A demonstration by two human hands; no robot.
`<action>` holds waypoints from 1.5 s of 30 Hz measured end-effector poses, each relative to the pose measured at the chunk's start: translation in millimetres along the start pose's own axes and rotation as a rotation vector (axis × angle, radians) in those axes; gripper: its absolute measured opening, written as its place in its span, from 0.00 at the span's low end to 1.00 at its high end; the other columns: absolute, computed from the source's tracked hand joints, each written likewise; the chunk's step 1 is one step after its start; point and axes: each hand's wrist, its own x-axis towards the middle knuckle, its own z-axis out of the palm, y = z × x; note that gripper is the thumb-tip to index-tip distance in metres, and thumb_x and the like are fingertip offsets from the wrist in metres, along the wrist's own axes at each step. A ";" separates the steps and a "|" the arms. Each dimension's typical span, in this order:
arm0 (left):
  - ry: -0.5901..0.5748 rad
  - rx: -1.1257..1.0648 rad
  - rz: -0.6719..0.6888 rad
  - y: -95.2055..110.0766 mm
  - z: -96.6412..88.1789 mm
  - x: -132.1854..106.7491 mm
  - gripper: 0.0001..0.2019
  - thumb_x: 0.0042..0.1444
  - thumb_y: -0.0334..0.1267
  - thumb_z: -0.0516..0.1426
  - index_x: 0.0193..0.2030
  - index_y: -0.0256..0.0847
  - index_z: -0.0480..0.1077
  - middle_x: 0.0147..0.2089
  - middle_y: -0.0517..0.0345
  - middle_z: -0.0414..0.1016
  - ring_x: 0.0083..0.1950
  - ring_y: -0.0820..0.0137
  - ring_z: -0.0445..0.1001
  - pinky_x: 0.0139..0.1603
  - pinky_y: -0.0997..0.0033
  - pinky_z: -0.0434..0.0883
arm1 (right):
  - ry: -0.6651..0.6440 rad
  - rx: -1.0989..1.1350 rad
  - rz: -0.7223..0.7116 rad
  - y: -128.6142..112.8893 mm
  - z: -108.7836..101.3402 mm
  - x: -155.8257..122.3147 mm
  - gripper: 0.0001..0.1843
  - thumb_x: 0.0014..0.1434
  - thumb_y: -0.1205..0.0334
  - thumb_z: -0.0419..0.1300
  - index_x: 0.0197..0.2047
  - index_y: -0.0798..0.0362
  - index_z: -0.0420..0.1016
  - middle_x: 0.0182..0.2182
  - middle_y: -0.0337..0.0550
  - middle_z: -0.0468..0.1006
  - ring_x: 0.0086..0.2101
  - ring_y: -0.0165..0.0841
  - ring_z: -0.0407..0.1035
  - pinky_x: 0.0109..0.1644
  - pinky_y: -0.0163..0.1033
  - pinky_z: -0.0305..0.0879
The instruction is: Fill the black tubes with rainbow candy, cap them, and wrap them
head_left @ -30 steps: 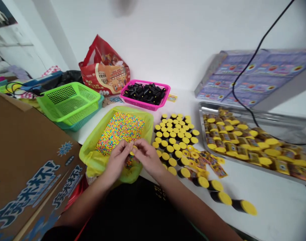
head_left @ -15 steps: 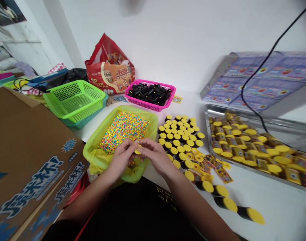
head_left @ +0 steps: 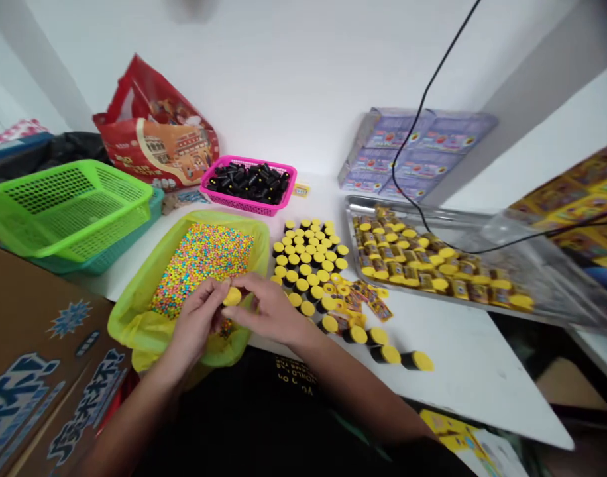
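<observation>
Pinching a yellow cap (head_left: 231,296) between your left hand (head_left: 197,324) and right hand (head_left: 266,311), lol | narrow grip, both on it | cap's right above the rainbow beads (head_left: 201,268) | yellow-capped black tubes (head_left: 308,265) just right

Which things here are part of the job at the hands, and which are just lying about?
Part of the job:
left hand, right hand, yellow cap held between them, multicoloured beads on a yellow plastic liner, yellow-capped black tubes, black tubes in a pink basket, steel tray of wrapped tubes.

Lying about:
green basket, red printed bag, cardboard box, purple boxes, black cable.
</observation>
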 end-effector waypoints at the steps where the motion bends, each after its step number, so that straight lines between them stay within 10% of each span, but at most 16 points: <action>1: -0.053 0.025 -0.019 -0.3 0.4 -1.1 0.19 0.53 0.54 0.62 0.28 0.40 0.66 0.19 0.67 0.62 0.16 0.79 0.57 0.15 0.79 0.55 | -0.001 -0.100 -0.045 -1.1 -5.7 -3.4 0.09 0.55 0.57 0.65 0.40 0.47 0.75 0.33 0.39 0.76 0.36 0.35 0.69 0.40 0.40 0.64; 5: -0.250 0.161 -0.055 -0.9 -0.7 -6.7 0.20 0.58 0.58 0.57 0.35 0.40 0.70 0.23 0.61 0.70 0.19 0.75 0.67 0.18 0.76 0.63 | 0.097 -0.260 0.018 3.9 -37.8 -23.5 0.06 0.50 0.64 0.65 0.34 0.48 0.74 0.28 0.37 0.72 0.30 0.33 0.66 0.35 0.39 0.60; 10: -0.115 0.181 -0.003 -0.5 -10.6 -3.1 0.20 0.59 0.56 0.57 0.38 0.39 0.73 0.27 0.59 0.73 0.20 0.75 0.68 0.20 0.76 0.65 | 0.284 -0.295 0.239 20.0 -75.7 -42.4 0.07 0.48 0.63 0.67 0.31 0.48 0.74 0.25 0.36 0.71 0.27 0.32 0.63 0.33 0.39 0.57; 15: -0.090 0.150 -0.035 -1.2 -13.1 -1.1 0.18 0.56 0.54 0.61 0.33 0.38 0.72 0.26 0.60 0.72 0.20 0.76 0.67 0.19 0.77 0.64 | -0.002 -0.419 0.042 29.9 -57.4 -55.3 0.08 0.45 0.63 0.70 0.25 0.48 0.73 0.28 0.40 0.71 0.32 0.36 0.65 0.37 0.44 0.61; 23: -0.105 0.230 -0.104 -10.9 -22.6 2.1 0.17 0.54 0.53 0.62 0.34 0.39 0.73 0.26 0.61 0.74 0.21 0.75 0.68 0.19 0.78 0.62 | 0.078 -0.883 -0.049 40.1 -42.7 -68.6 0.07 0.50 0.60 0.69 0.30 0.48 0.75 0.37 0.45 0.76 0.42 0.42 0.68 0.42 0.46 0.66; 32: -0.154 0.364 -0.036 2.5 -36.2 11.1 0.19 0.55 0.54 0.61 0.28 0.39 0.70 0.24 0.63 0.70 0.22 0.75 0.66 0.21 0.76 0.62 | 0.444 -0.885 0.307 56.1 -156.7 -91.9 0.09 0.60 0.61 0.57 0.28 0.51 0.72 0.27 0.42 0.73 0.30 0.35 0.68 0.35 0.39 0.64; 37: -0.093 0.427 0.066 3.2 -40.3 21.1 0.20 0.55 0.53 0.61 0.23 0.41 0.64 0.19 0.65 0.63 0.20 0.76 0.60 0.21 0.76 0.59 | 0.419 -0.948 0.384 70.5 -188.6 -78.8 0.13 0.59 0.59 0.58 0.23 0.50 0.68 0.25 0.42 0.74 0.29 0.35 0.68 0.32 0.37 0.60; 45: -0.062 0.550 0.156 8.9 -41.5 29.8 0.24 0.55 0.56 0.57 0.18 0.42 0.57 0.17 0.66 0.56 0.20 0.75 0.55 0.24 0.74 0.58 | 0.290 -0.863 0.215 83.4 -170.8 -24.0 0.12 0.61 0.59 0.56 0.26 0.50 0.71 0.26 0.41 0.74 0.30 0.35 0.70 0.35 0.38 0.63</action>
